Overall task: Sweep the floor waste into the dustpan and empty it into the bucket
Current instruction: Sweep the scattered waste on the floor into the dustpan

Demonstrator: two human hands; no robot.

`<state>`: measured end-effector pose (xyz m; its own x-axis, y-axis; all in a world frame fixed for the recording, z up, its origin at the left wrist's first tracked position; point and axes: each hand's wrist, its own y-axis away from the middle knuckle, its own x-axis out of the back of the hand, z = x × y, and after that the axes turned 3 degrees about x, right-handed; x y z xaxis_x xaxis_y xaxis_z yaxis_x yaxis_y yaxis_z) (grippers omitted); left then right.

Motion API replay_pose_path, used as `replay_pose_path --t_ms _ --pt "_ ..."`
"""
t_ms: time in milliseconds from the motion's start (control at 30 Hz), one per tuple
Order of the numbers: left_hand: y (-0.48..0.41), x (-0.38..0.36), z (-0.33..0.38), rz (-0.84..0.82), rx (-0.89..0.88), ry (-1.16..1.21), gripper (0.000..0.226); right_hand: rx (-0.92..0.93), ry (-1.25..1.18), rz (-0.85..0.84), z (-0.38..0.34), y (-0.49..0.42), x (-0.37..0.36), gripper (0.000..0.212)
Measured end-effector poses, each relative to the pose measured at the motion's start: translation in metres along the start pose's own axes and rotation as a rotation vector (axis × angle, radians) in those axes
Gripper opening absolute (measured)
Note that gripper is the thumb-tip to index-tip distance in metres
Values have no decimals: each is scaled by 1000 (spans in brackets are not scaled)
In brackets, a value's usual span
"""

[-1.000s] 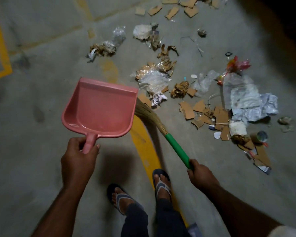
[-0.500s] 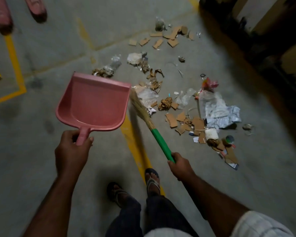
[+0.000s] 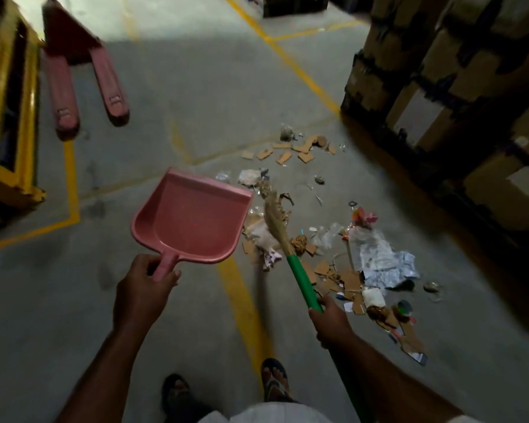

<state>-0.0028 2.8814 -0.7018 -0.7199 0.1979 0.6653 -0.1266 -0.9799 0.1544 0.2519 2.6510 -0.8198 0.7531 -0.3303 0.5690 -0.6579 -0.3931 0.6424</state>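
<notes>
The concrete floor (image 3: 196, 87) carries scattered waste (image 3: 379, 257), cardboard and plastic. The pink dustpan (image 3: 193, 218) is raised just left of it, with the broom (image 3: 303, 276) bristles over it. Of the 2 hands, the left hand (image 3: 142, 288) grips the dustpan handle and the right hand (image 3: 330, 319) grips the broom.

Grey concrete floor (image 3: 196, 117), yellow painted lines (image 3: 245, 300) crossing it. Scattered waste (image 3: 300, 242) lies centre to R. It incl. cardboard scraps (image 3: 284, 155) in a far cluster & more nearer. Crumpled printed paper (image 3: 382, 261) sits near clear plastic film (image 3: 327, 236), w/ a pink-red wrapper (image 3: 362, 216) just behind and a white block (image 3: 373, 297) among the near scraps. Far L: red pallet-jack forks (image 3: 110, 83), w/ a yellow metal frame (image 3: 13, 117) beside them. R edge: stacked cartons (image 3: 440, 87). Bottom: two sandalled feet (image 3: 275, 380), one by a yellow line.
</notes>
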Motion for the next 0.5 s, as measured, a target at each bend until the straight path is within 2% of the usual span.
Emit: replay_pose_path --t_ms 200,500 --pt "-55 26 -5 -77 -68 -2 26 -9 -101 99 -47 11 -30 39" --pt "-145 95 -12 -182 -276 -40 34 -3 -334 193 -146 35 -96 29"
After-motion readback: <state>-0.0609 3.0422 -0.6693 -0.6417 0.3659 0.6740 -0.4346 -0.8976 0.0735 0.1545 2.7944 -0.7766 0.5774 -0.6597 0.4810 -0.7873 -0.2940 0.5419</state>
